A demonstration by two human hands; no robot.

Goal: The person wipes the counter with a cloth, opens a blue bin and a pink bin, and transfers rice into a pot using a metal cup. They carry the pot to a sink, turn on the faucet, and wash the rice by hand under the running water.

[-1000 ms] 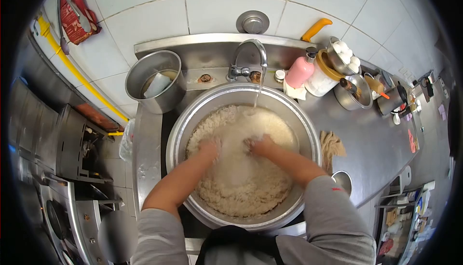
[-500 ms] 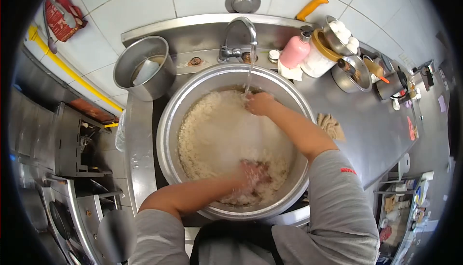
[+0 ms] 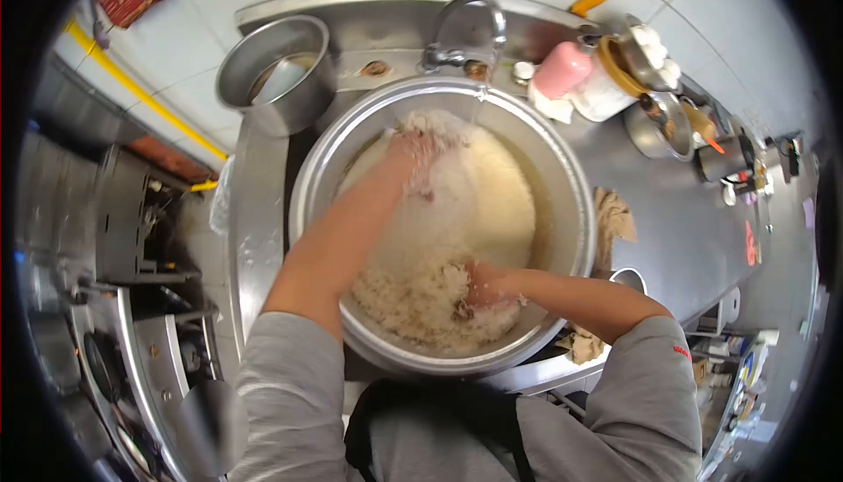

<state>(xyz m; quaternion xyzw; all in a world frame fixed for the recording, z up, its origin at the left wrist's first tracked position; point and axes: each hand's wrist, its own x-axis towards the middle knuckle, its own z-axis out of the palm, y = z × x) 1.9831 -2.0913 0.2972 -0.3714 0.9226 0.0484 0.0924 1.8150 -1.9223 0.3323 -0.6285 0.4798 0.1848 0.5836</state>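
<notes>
A large round metal pot (image 3: 575, 192) holds wet white rice (image 3: 413, 311) in cloudy water. My left hand (image 3: 421, 157) is at the far side of the pot, with a heap of rice over its fingers; motion blurs it. Nearer to me, my right hand (image 3: 483, 287) has its fingers curled into a mound of rice, and grains cling to its skin. Rice and water partly hide the fingertips of both hands. The curved faucet (image 3: 496, 21) stands behind the pot, and a thin stream of water falls from it inside the far rim.
Left of the faucet stands a deep metal container (image 3: 303, 109) with liquid inside. On the right are a pink pump bottle (image 3: 562, 69), a white tub (image 3: 601, 91), a metal bowl of eggs (image 3: 645, 47) and another metal bowl (image 3: 650, 135). A brown cloth (image 3: 615, 216) lies beside the pot.
My left hand has moved from the near side to the far side of the pot, my right hand from under the water stream to the near side. Rice has shifted with them.
</notes>
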